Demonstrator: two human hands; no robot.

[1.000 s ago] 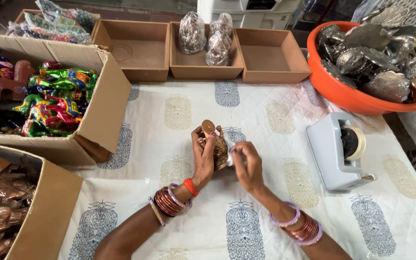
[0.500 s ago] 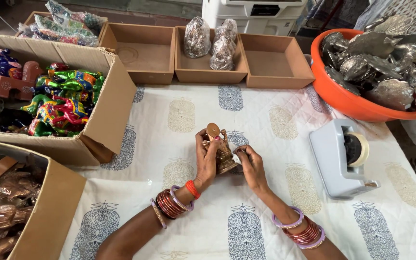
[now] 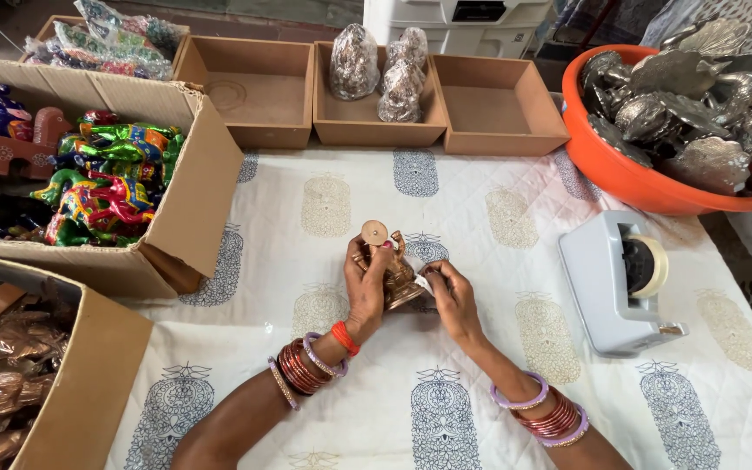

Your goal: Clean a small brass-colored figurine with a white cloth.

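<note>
Both hands closed: left hand (image 3: 365, 292) gripping copper figurine (image 3: 393, 274), right hand (image 3: 451, 296) pinching tape piece (image 3: 426, 280) mid-tablecloth (image 3: 480, 218).

Table under white block-printed cloth (image 3: 480, 226); even daylight; white plastic unit (image 3: 459, 22) behind.

Bare forearms, both wrists stacked with red, copper and lilac bangles.

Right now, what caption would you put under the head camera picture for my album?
Both hands, left hand and right hand, hold a small copper-coloured figurine over a printed tablecloth, near a grey tape dispenser.
</note>
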